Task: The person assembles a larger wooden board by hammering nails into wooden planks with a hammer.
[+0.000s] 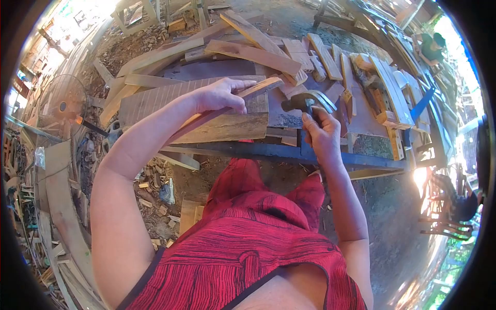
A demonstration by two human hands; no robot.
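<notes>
My left hand (226, 96) is closed around a narrow wooden strip (262, 87), which tilts up toward its right end. Beneath the strip lies a thick wooden block (232, 125) at the near edge of the workbench. In my right hand (323, 128) is a claw hammer (310, 99), gripped close under its head. The hammer's head is just right of the strip's end and apart from it. Most of the handle is hidden by my fingers.
Loose planks (253, 54) are piled across the back of the bench, with more boards (390, 93) at its right. A blue metal rail (248, 150) runs along the front. A fan (63, 106) stands at left, wood scraps (155, 191) lie below, and another person (431, 49) is far right.
</notes>
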